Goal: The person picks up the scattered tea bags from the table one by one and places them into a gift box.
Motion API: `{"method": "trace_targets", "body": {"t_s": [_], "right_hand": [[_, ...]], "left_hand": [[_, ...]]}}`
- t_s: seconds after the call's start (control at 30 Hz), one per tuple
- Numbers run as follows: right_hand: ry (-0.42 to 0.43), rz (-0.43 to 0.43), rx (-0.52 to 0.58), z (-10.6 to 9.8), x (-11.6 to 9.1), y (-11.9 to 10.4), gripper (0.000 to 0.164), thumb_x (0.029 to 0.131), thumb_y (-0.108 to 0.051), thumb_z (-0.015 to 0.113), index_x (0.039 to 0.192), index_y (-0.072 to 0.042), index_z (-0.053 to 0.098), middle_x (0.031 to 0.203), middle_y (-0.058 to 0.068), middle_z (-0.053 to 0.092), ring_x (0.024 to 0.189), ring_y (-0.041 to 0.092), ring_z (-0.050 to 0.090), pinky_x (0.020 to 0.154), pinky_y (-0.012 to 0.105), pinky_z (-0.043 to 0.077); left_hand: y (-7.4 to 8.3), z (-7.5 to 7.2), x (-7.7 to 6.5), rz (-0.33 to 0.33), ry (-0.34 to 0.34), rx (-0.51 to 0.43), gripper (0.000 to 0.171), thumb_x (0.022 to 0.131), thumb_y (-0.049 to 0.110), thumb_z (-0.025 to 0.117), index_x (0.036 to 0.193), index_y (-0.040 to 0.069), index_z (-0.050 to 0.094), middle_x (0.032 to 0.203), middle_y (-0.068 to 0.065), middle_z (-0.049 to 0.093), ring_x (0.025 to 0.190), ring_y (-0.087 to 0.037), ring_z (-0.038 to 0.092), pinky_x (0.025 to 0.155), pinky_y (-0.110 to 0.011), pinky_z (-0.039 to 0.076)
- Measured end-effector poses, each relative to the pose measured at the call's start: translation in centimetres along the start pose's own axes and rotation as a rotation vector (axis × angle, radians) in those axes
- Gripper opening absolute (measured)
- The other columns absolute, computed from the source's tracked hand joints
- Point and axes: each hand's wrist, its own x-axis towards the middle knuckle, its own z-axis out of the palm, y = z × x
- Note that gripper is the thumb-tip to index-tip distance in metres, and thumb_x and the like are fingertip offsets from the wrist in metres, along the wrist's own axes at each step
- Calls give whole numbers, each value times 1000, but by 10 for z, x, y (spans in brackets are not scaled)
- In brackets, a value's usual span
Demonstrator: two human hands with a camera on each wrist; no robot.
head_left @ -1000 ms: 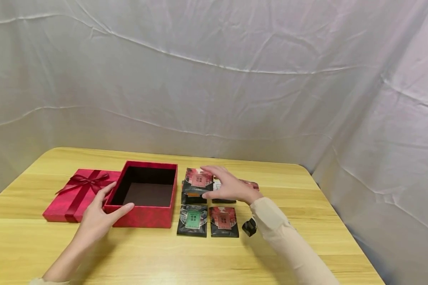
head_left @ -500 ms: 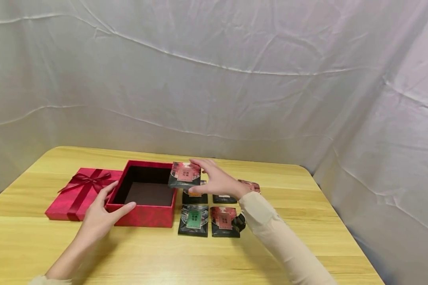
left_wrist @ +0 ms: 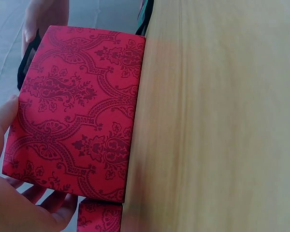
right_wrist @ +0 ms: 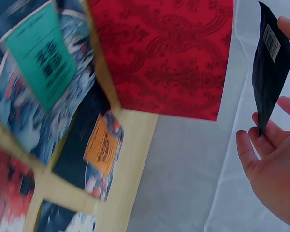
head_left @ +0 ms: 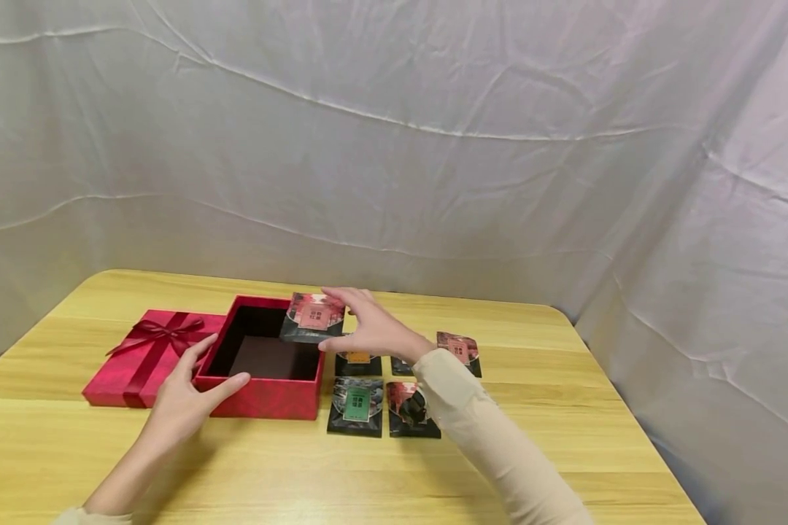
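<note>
Over the past second the right hand (head_left: 371, 328) has carried a flat, glossy red-and-black packet (head_left: 311, 321) toward nine o'clock, from over the orange-labelled black sachet (head_left: 359, 358) to the two o'clock corner of the square red patterned cardboard box (head_left: 265, 400). The pink-labelled red-and-black sachet (head_left: 460, 353) farthest toward three o'clock, earlier partly covered, now shows nearly whole.
</note>
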Motion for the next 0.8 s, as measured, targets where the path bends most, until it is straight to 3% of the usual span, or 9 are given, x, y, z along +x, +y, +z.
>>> {"method": "trace_targets", "body": {"t_s": [0.3,0.57,0.8], "right_hand": [[-9,9,75,13,13,-6,85,81,-33,77,152,-21,32,146,0,39,132,17,32,105,42,36],[-25,-4,38,21,23,-13,85,80,-33,78,151,-18,34,143,-3,45,133,16,29,107,37,34],[-86,34,8,26,31,-21,84,80,-32,78,151,-18,34,149,0,39,136,18,27,107,39,34]], "left_hand": [[-2,1,5,-16,-16,18,95,87,44,70,155,10,13,153,-30,17,135,-53,20,98,-72,27],[-1,1,3,1,-4,7,95,86,46,70,155,11,15,152,-30,19,134,-53,21,98,-72,27],[-1,1,2,6,-2,5,95,86,46,70,155,11,15,152,-30,20,134,-53,22,98,-73,27]]}}
